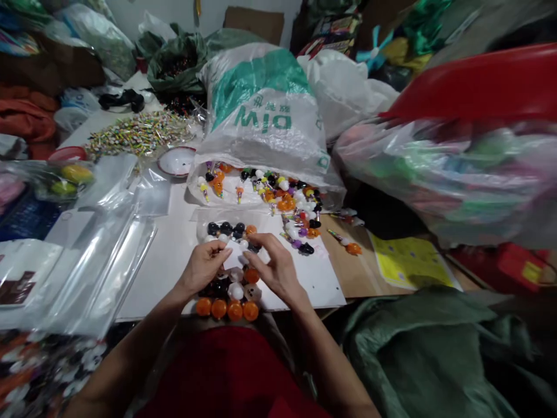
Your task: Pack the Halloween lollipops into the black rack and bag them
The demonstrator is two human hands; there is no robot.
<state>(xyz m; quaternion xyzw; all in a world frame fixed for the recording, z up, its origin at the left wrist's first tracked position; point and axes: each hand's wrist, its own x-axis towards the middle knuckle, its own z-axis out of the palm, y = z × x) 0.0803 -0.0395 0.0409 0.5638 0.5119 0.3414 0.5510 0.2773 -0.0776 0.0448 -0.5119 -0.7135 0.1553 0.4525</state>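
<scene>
My left hand [201, 266] pinches the left edge of a small white card [235, 255] between thumb and fingers. At the card's right side, my right hand [278, 268] has its thumb and bent index finger closed on the edge. Beneath the card lie rows of small round toy heads, partly hidden by my hands. Orange pumpkin heads [219, 309] form the row closest to me, and black heads [225, 229] line the far end. White heads [235, 291] show in the middle. A clear plastic bag [201, 216] lies around or under them; I cannot tell which.
A large white-and-green sack [265, 98] spills small figure-topped sticks [285, 202] onto the table. Clear plastic bags [117, 249] lie at left, near a white bowl [176, 161] and a pile of small colourful pieces [139, 132]. A yellow sheet [409, 261] lies at right.
</scene>
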